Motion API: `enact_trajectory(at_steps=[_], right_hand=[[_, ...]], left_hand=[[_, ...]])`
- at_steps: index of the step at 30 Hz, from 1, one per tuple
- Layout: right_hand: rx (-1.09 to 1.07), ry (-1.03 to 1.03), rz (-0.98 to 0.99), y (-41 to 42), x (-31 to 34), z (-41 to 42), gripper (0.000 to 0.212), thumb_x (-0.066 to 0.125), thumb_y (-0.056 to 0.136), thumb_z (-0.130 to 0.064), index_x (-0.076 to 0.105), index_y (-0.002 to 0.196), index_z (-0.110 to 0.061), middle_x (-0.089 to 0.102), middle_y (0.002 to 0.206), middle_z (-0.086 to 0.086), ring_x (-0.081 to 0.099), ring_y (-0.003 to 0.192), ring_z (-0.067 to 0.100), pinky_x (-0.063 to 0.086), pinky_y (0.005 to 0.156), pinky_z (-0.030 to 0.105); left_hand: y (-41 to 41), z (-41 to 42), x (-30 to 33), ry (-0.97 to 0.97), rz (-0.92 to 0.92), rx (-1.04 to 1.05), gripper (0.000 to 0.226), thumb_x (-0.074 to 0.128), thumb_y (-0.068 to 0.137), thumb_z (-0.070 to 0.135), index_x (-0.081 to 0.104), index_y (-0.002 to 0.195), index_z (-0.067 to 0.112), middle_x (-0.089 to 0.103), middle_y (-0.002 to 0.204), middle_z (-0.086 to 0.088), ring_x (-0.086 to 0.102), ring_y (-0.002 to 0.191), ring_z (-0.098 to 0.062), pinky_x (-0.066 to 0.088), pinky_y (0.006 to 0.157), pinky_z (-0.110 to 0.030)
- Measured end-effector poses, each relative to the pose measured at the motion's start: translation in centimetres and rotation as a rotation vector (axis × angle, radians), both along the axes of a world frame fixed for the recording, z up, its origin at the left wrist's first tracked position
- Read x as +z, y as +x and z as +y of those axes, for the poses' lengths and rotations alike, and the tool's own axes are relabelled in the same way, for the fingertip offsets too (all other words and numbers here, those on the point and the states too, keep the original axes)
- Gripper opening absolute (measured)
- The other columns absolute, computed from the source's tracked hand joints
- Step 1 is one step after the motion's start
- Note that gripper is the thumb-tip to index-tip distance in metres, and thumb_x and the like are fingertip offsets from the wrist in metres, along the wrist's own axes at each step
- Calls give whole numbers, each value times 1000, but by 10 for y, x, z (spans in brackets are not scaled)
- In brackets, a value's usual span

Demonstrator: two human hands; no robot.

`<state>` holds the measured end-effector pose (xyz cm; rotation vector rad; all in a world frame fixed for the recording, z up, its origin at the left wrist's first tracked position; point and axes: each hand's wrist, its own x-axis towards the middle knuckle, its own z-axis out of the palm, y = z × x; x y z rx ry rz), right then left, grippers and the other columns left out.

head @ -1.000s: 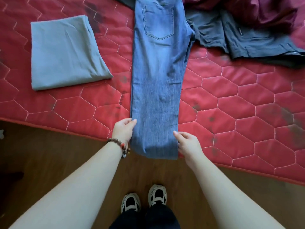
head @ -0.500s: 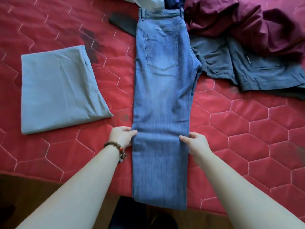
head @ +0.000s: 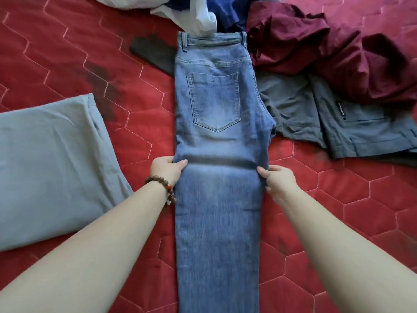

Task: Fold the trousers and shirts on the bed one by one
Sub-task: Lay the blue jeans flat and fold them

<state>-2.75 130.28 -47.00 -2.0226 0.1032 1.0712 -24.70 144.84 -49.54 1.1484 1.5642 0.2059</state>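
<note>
Blue jeans (head: 216, 105) lie lengthwise down the middle of the red quilted bed (head: 338, 211), back pocket up, waistband at the far end and both legs stacked. My left hand (head: 167, 169) pinches the left edge just below the seat, thumb on top. At the same height my right hand (head: 278, 179) pinches the right edge. Between the two hands a dark crease runs across the denim. A folded grey-blue garment (head: 52, 168) lies flat to the left.
Unfolded clothes are piled at the far right: a maroon garment (head: 327, 53), grey trousers (head: 327, 123), dark blue cloth (head: 225, 12) and white cloth (head: 198, 16). A dark cloth strip (head: 155, 53) pokes out from under the jeans' left side.
Both hands have moved up the jeans from near the hems to just below the seat. The view has shifted forward over the bed, so the floor and shoes are out of sight.
</note>
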Motion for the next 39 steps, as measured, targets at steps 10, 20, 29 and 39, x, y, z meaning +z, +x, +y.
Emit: enact_trajectory(at_steps=[10, 20, 29, 39], right_hand=[[-113, 160, -9, 56, 1, 72, 15, 74, 82, -15, 68, 95, -8, 69, 99, 12, 64, 91, 25, 50, 71, 29], [556, -56, -863, 97, 20, 130, 45, 66, 86, -36, 58, 120, -8, 60, 113, 12, 53, 108, 28, 37, 91, 31], [618, -72, -644, 108, 8, 211, 28, 53, 95, -31, 57, 93, -4, 58, 85, 7, 53, 85, 26, 30, 67, 29], [296, 335, -806, 119, 45, 226, 7, 48, 97, -15, 51, 90, -12, 51, 73, -9, 45, 72, 8, 31, 67, 23]], left_hand=[[51, 73, 1, -8, -218, 185, 18, 75, 80, 16, 70, 63, 12, 70, 78, -14, 64, 76, -25, 54, 80, -50], [81, 132, 23, 405, 175, 76, 29, 69, 84, 30, 64, 105, 10, 63, 90, 1, 59, 83, -16, 42, 78, -23], [111, 150, 24, 341, 45, -125, 39, 66, 85, 44, 57, 105, 12, 65, 107, -3, 60, 97, -20, 40, 81, -24], [128, 170, 55, 764, -107, -10, 25, 67, 87, 31, 51, 98, 15, 59, 80, 14, 57, 72, 7, 40, 63, -8]])
